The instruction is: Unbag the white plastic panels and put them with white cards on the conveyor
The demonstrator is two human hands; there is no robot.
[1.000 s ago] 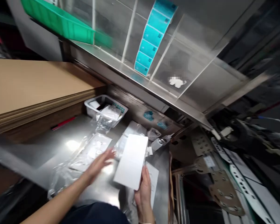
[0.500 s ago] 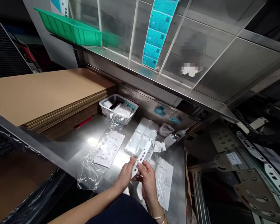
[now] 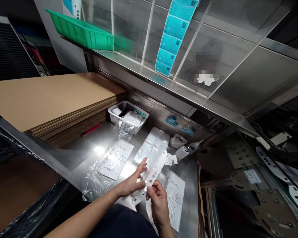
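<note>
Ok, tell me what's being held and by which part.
The right hand pinches a white panel by its holed side's edge, toward the lower end. The left hand is open beside it; contact unclear.

A shiny metal bench top (image 3: 72, 155) fills the middle and lower middle of the frame, carrying a whitish plastic tub (image 3: 111, 114) just left of centre, a slim red object (image 3: 90, 130) farther left, and a pale panel (image 3: 116, 158) with crumpled clear film (image 3: 94, 185) beneath the tub. Right of centre lie flat clear bags (image 3: 151, 143), a small bundle in clear plastic (image 3: 177, 141), two bottles (image 3: 182, 152) side by side and white scraps (image 3: 170, 159); another panel (image 3: 176, 198) lies at lower right.
</note>
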